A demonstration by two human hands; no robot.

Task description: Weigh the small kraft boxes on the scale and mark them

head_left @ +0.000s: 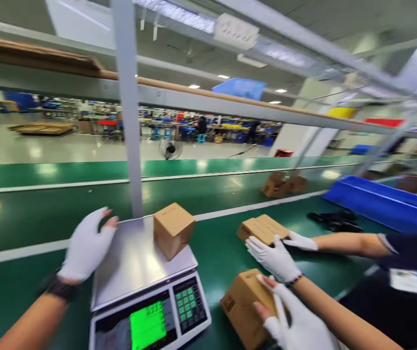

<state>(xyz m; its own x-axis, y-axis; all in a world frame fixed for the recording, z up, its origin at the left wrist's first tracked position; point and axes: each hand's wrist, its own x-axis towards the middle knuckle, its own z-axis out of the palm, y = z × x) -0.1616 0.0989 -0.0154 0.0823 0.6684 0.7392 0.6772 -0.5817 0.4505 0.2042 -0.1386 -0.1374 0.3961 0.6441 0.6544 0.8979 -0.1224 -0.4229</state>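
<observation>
My left hand [88, 245], in a white glove with bare thumb and fingertip ends, is beside the upper left of a digital weighing scale [128, 262]. Its thumb and finger are apart with nothing between them. On the scale's metal plate, towards the back right, stands a small cardboard box [173, 231]. Right of the scale, my right hand [290, 316], gloved the same way, grips another cardboard box [246, 308], which is tilted. The scale's display glows green, but its digits are too blurred to read.
At the right, a co-worker's gloved hands [276, 257] hold cardboard boxes [262, 228] on the green bench [211, 248]. Behind them are a blue bin [383, 204] and a black bundle [334, 221]. A metal post [130, 121] rises behind the scale. More boxes [276, 184] lie farther back.
</observation>
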